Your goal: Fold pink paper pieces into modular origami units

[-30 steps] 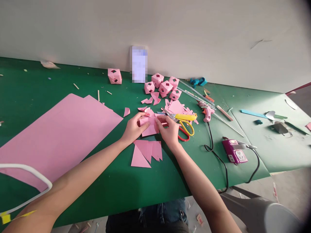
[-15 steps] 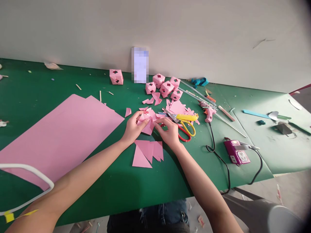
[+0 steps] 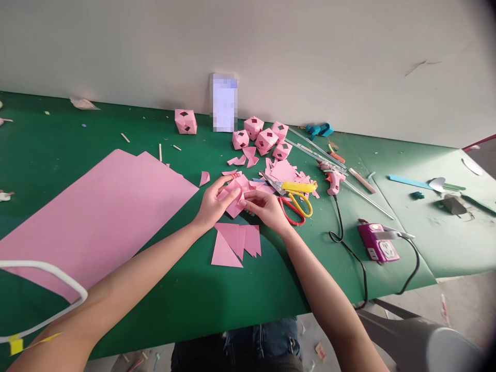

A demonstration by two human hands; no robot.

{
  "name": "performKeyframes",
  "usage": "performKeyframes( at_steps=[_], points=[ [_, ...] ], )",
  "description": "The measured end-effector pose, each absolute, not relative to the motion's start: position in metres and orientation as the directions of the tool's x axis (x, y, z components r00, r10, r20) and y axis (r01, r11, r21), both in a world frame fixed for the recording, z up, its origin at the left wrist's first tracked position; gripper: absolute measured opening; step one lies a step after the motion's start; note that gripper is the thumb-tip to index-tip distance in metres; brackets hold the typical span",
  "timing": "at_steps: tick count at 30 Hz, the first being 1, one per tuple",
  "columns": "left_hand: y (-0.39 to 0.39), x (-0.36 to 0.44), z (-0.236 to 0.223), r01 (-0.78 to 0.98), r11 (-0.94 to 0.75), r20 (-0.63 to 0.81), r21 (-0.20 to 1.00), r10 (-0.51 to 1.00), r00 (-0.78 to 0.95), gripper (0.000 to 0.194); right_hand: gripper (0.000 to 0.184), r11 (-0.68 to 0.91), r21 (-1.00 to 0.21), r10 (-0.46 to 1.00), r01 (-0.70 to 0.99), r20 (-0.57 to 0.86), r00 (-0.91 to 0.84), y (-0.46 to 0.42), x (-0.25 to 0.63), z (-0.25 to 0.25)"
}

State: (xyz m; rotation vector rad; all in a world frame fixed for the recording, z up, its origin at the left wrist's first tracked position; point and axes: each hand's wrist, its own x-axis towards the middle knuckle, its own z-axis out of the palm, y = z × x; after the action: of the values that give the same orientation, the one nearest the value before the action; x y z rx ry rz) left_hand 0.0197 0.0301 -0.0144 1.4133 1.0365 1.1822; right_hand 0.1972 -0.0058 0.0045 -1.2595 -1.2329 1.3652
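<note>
My left hand (image 3: 212,206) and my right hand (image 3: 267,209) meet over a small folded pink paper piece (image 3: 235,199) and pinch it from both sides just above the green table (image 3: 194,289). Right below my hands lies a small stack of cut pink paper pieces (image 3: 235,242). Yellow-handled scissors (image 3: 293,192) lie just right of my right hand, on top of pink scraps. A large pink sheet (image 3: 96,217) spreads to the left of my left hand.
Several finished pink paper cubes (image 3: 263,139) stand near the wall, with one more pink cube (image 3: 185,121) farther left. A pink glue gun (image 3: 332,180) and a purple power socket (image 3: 378,243) with black cable lie to the right. Sticks and scraps litter the table.
The pink piece has been folded smaller between my hands. My right hand has slid left, closer to my left hand.
</note>
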Motion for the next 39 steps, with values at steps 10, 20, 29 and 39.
performKeyframes(
  at_steps=[10,20,29,39],
  points=[
    [0.03,0.021,-0.017,-0.117,-0.101,0.12,0.988,0.979,0.165,0.047,0.041,-0.104,-0.987,0.985,-0.119,-0.119,0.127,-0.003,0.196,-0.003],
    [0.013,0.021,-0.013,0.111,-0.327,0.315,0.938,0.942,0.114,0.039,0.042,-0.115,-0.959,0.974,-0.259,-0.16,0.16,-0.01,0.177,-0.001],
    [0.015,0.023,-0.009,0.07,-0.299,0.291,0.952,0.951,0.107,0.04,0.044,-0.073,-0.985,0.969,-0.156,-0.107,0.225,-0.011,0.172,-0.003],
    [0.013,0.03,-0.007,-0.012,-0.223,0.223,0.975,0.972,0.073,0.038,0.042,-0.053,-0.99,0.971,-0.134,-0.082,0.225,-0.012,0.171,-0.001]
  ],
)
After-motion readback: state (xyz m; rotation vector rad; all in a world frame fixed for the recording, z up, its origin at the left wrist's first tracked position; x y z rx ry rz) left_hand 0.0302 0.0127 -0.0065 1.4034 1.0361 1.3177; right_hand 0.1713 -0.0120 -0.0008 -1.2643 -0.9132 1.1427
